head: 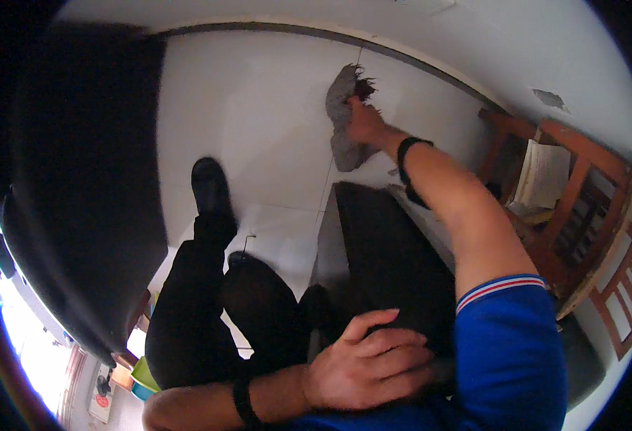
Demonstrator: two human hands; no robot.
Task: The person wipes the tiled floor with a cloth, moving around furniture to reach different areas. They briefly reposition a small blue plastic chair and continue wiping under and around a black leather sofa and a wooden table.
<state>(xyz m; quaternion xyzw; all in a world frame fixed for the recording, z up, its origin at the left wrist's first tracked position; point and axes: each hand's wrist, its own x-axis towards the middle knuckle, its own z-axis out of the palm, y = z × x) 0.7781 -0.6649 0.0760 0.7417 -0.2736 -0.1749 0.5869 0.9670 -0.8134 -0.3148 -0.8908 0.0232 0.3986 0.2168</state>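
My right hand reaches down to the tiled floor and grips a grey cloth with ragged, fringed edges. The cloth lies bunched on the pale tiles, on both sides of the hand, close to the wall's base. My left hand rests low before my body with its fingers apart and slightly bent, and I see nothing in it. A black band circles each wrist. Below my right forearm stands a long, dark box-like piece, whose exact kind I cannot tell.
A large dark piece of furniture fills the left side. At the right, a brown wooden rack holds papers or a book. My black shoe is on the floor. A thin bent metal piece and green and blue containers show lower left.
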